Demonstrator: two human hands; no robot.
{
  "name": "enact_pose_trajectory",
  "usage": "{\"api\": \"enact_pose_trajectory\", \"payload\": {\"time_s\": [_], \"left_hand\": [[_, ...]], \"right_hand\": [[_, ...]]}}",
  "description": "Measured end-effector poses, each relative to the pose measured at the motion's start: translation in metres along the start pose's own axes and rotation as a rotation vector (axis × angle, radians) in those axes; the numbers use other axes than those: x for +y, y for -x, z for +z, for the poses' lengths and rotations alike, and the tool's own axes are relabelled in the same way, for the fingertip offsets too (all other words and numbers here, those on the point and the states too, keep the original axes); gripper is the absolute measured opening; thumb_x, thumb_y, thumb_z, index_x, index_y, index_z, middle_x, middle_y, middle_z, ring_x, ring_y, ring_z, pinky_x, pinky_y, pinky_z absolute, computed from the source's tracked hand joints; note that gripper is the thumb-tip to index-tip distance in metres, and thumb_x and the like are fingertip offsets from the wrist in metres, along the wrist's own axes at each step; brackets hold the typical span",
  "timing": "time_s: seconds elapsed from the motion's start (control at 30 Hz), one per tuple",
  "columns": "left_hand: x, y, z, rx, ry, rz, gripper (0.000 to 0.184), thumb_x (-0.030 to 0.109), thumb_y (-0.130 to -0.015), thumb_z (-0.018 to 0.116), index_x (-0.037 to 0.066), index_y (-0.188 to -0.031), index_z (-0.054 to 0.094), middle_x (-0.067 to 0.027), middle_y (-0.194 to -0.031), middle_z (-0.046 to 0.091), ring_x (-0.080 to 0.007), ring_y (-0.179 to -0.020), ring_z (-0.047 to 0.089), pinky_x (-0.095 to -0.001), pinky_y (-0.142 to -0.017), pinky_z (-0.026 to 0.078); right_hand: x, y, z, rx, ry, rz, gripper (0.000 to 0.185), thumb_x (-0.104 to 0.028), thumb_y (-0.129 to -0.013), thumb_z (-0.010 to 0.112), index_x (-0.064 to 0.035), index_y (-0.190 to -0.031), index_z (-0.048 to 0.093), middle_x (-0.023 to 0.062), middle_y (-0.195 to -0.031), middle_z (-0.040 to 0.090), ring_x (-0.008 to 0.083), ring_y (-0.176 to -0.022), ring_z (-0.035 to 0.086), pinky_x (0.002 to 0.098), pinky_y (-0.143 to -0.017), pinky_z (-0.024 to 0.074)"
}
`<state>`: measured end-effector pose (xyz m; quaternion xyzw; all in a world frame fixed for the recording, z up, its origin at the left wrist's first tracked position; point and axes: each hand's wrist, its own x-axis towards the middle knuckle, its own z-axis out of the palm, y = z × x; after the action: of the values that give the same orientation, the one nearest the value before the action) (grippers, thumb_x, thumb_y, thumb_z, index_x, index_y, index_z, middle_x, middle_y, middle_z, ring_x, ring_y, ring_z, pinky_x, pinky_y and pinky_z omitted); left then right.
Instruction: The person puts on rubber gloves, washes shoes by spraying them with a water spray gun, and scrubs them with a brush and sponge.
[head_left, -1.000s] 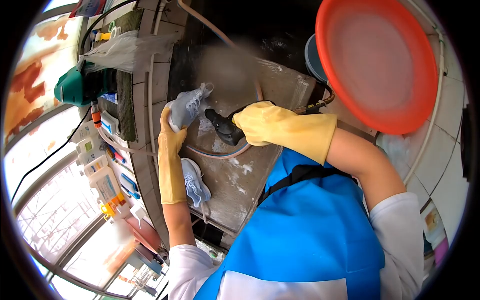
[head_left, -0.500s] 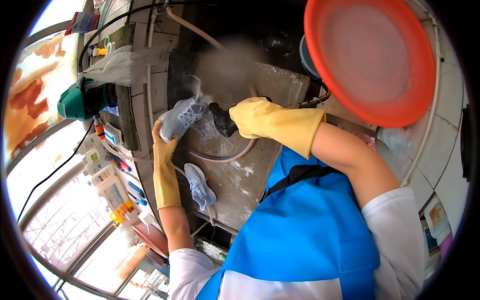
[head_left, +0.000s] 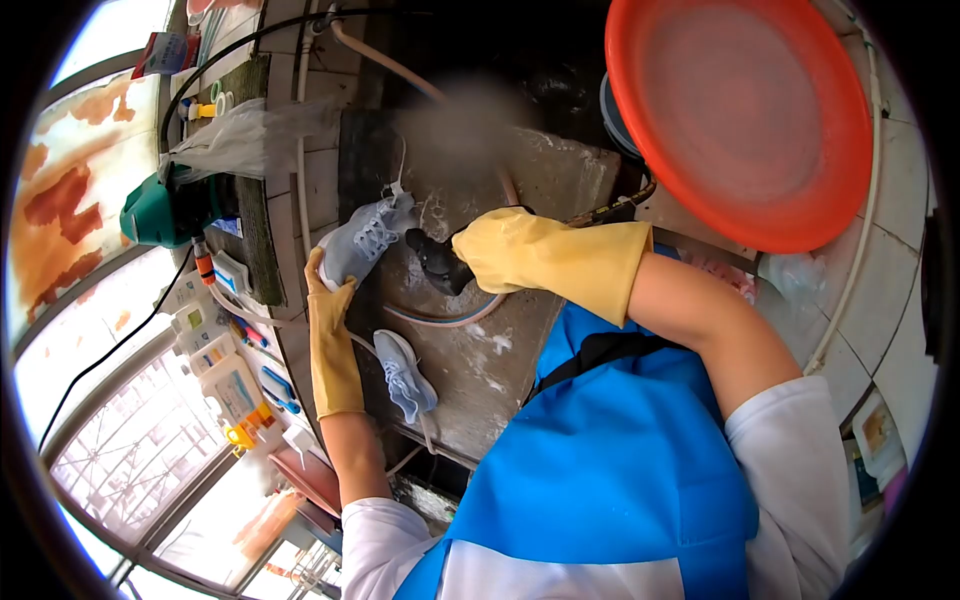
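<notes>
My left hand (head_left: pixel 333 335), in a yellow rubber glove, grips a light grey sneaker (head_left: pixel 360 245) by its heel end. The sneaker's toe points away from that hand, and a loose white lace trails from it. My gloved right hand (head_left: pixel 510 252) is wrapped round a black spray gun (head_left: pixel 438 264), whose nozzle faces the sneaker from a short distance. A dark hose (head_left: pixel 612 208) runs behind the right glove. The matching sneaker (head_left: pixel 404 375) lies on the wet slab (head_left: pixel 480 385), close to my left forearm. My right fingertips are partly hidden.
A large red basin (head_left: pixel 840 150) stands at the upper right, over a grey bucket (head_left: pixel 612 115). A striped hose (head_left: pixel 440 318) curves across the slab. On the left ledge are a green machine (head_left: pixel 148 210), plastic bottles (head_left: pixel 232 390) and brushes (head_left: pixel 278 388). A blurred spot covers the upper middle.
The spray gun has shifted slightly left and down, and the pale mist near the sneaker's laces no longer shows. The sneaker has tilted a little; my left hand keeps its grip.
</notes>
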<state>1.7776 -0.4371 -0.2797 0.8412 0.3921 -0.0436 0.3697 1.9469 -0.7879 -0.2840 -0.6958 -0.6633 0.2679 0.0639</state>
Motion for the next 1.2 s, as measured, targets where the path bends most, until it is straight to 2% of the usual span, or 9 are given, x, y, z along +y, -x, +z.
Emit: {"api": "enact_pose_trajectory", "payload": {"time_s": [0.1, 0.17, 0.47, 0.53, 0.67, 0.83, 0.93, 1.03, 1.2], "left_hand": [[0.005, 0.004, 0.002, 0.007, 0.061, 0.000, 0.085, -0.005, -0.076, 0.068, 0.020, -0.152, 0.038, -0.0132, -0.128, 0.056, -0.0179, -0.092, 0.061, -0.0270, -0.074, 0.052], [0.003, 0.001, 0.000, 0.012, 0.094, -0.020, 0.085, -0.005, -0.076, 0.067, 0.020, -0.152, 0.038, -0.0135, -0.127, 0.056, -0.0188, -0.092, 0.061, -0.0273, -0.075, 0.052], [-0.007, -0.002, -0.002, -0.030, 0.207, -0.050, 0.084, -0.007, -0.076, 0.067, 0.018, -0.151, 0.039, -0.0140, -0.131, 0.053, -0.0214, -0.103, 0.061, -0.0290, -0.081, 0.053], [-0.018, -0.008, -0.002, -0.029, -0.066, 0.310, 0.084, -0.005, -0.076, 0.069, 0.018, -0.151, 0.039, -0.0129, -0.129, 0.055, -0.0220, -0.098, 0.063, -0.0285, -0.078, 0.053], [-0.021, -0.011, 0.001, 0.041, -0.095, 0.256, 0.084, -0.004, -0.076, 0.070, 0.018, -0.151, 0.039, -0.0140, -0.129, 0.056, -0.0208, -0.097, 0.062, -0.0276, -0.076, 0.052], [0.022, 0.013, 0.006, -0.012, 0.058, -0.119, 0.084, -0.004, -0.075, 0.070, 0.016, -0.151, 0.039, -0.0171, -0.136, 0.054, -0.0228, -0.115, 0.059, -0.0307, -0.094, 0.051], [-0.017, -0.002, 0.006, 0.025, 0.011, 0.087, 0.084, -0.004, -0.075, 0.070, 0.015, -0.151, 0.038, -0.0173, -0.136, 0.054, -0.0254, -0.117, 0.059, -0.0336, -0.098, 0.050], [-0.037, -0.009, 0.001, 0.001, 0.123, 0.044, 0.084, -0.005, -0.075, 0.070, 0.013, -0.150, 0.038, -0.0178, -0.140, 0.051, -0.0269, -0.122, 0.056, -0.0352, -0.101, 0.049], [-0.017, 0.007, 0.012, 0.046, 0.011, 0.112, 0.084, -0.005, -0.073, 0.071, 0.007, -0.149, 0.037, -0.0192, -0.145, 0.048, -0.0283, -0.132, 0.050, -0.0374, -0.109, 0.044]], "right_hand": [[-0.005, 0.004, -0.005, 0.030, 0.199, -0.086, 0.015, -0.015, -0.083, 0.070, -0.0154, -0.090, 0.083, 0.0053, -0.108, 0.069, 0.0256, -0.101, 0.069, 0.0384, -0.062, 0.0611], [-0.008, -0.009, 0.003, 0.102, -0.144, 0.112, 0.015, -0.017, -0.082, 0.070, -0.0152, -0.091, 0.083, 0.0043, -0.109, 0.069, 0.0248, -0.099, 0.069, 0.0400, -0.061, 0.0606], [-0.004, 0.004, 0.003, 0.103, -0.015, 0.049, 0.016, -0.015, -0.084, 0.068, -0.0143, -0.088, 0.082, 0.0059, -0.106, 0.069, 0.0252, -0.094, 0.071, 0.0417, -0.062, 0.0597], [0.001, 0.002, 0.000, 0.020, 0.073, -0.002, 0.016, -0.015, -0.085, 0.067, -0.0139, -0.088, 0.082, 0.0061, -0.106, 0.068, 0.0244, -0.094, 0.071, 0.0415, -0.061, 0.0597], [0.001, -0.005, 0.016, 0.079, -0.122, 0.171, 0.016, -0.015, -0.085, 0.067, -0.0126, -0.087, 0.082, 0.0059, -0.104, 0.068, 0.0243, -0.093, 0.071, 0.0415, -0.061, 0.0598], [-0.002, 0.002, 0.004, 0.057, -0.062, 0.113, 0.017, -0.014, -0.086, 0.066, -0.0090, -0.091, 0.081, 0.0067, -0.106, 0.069, 0.0244, -0.092, 0.072, 0.0406, -0.064, 0.0605], [-0.006, -0.007, 0.018, 0.071, -0.097, 0.139, 0.017, -0.014, -0.087, 0.066, -0.0091, -0.092, 0.081, 0.0061, -0.107, 0.070, 0.0244, -0.092, 0.072, 0.0406, -0.065, 0.0607], [-0.009, 0.013, 0.003, 0.043, 0.104, -0.032, 0.016, -0.013, -0.086, 0.067, -0.0090, -0.092, 0.081, 0.0055, -0.105, 0.070, 0.0256, -0.094, 0.073, 0.0422, -0.064, 0.0605], [-0.004, 0.004, 0.017, -0.015, -0.129, 0.111, 0.017, -0.010, -0.084, 0.066, -0.0057, -0.095, 0.079, 0.0114, -0.103, 0.073, 0.0288, -0.095, 0.074, 0.0456, -0.068, 0.0600]]}}
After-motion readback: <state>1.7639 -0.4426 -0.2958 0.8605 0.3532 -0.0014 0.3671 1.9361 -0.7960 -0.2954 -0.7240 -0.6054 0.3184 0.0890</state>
